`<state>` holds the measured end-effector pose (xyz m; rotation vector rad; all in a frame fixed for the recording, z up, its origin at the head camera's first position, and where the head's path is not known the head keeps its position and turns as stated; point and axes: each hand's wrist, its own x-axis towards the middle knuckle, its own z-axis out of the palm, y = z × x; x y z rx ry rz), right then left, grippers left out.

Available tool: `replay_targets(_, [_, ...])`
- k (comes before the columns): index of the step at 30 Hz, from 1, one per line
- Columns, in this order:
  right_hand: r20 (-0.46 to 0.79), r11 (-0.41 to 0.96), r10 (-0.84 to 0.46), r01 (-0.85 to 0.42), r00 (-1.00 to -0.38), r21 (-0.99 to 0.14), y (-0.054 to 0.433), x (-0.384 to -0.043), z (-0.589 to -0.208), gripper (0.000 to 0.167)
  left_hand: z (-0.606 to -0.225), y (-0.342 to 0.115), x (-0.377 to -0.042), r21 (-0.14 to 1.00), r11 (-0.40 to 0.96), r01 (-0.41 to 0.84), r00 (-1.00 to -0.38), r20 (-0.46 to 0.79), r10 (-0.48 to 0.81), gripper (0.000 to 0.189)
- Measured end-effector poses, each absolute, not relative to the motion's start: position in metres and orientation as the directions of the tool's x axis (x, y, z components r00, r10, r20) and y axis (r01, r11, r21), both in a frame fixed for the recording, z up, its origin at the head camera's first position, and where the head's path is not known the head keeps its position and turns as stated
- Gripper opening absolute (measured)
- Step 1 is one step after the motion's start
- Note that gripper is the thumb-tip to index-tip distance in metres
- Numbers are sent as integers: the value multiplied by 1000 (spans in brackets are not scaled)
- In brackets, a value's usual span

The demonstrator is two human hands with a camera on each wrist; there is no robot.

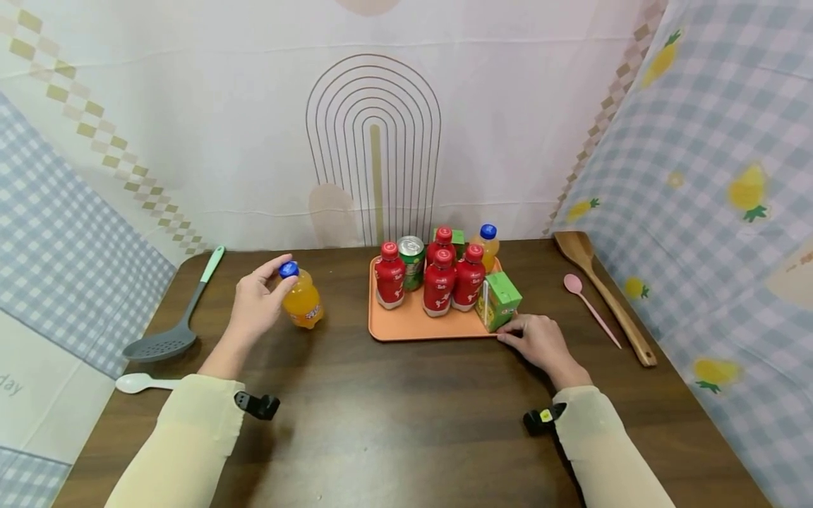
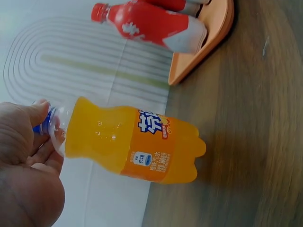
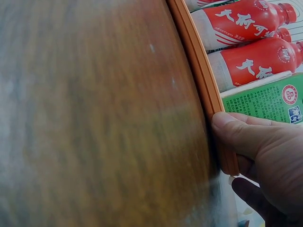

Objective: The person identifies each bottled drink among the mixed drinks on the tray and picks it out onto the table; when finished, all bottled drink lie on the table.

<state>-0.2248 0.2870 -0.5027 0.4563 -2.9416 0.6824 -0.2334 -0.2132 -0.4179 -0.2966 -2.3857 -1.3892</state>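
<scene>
My left hand pinches the blue cap of an orange soda bottle, left of the tray. In the left wrist view the thumb and fingers close around the cap, and the bottle's orange body shows below them. My right hand grips the front right corner of the orange tray, thumb on its rim in the right wrist view. On the tray stand several red bottles, a green can, a second orange soda bottle and a green drink carton. Another green carton is partly hidden behind them.
At the left lie a grey slotted turner with a mint handle and a white spoon. A wooden spatula and a pink spoon lie at the right. Patterned cloth hangs behind the table and along both sides.
</scene>
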Motion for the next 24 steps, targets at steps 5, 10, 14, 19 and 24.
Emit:
replay_targets(5, [154, 856, -266, -307, -952, -416, 288, -224, -503, 5, -418, -227, -232, 810, 487, 328, -936, 348, 52, 43])
replay_targets(10, [158, 857, -264, -306, -952, -415, 288, -224, -505, 6, -418, -235, -231, 825, 464, 322, -945, 310, 104, 42])
replay_targets(14, [160, 861, -257, -301, -953, -409, 288, -225, -506, 8, -418, -238, -234, 858, 409, 309, -951, 272, 147, 42])
replay_targets(19, [160, 863, -252, -297, -954, -408, 289, -224, -507, 11, -420, -239, -237, 906, 323, 274, -959, 231, 165, 41])
replay_targets(24, [162, 857, -258, -303, -952, -417, 289, -224, -506, 11, -421, -238, -239, 921, 289, 260, -962, 222, 159, 41])
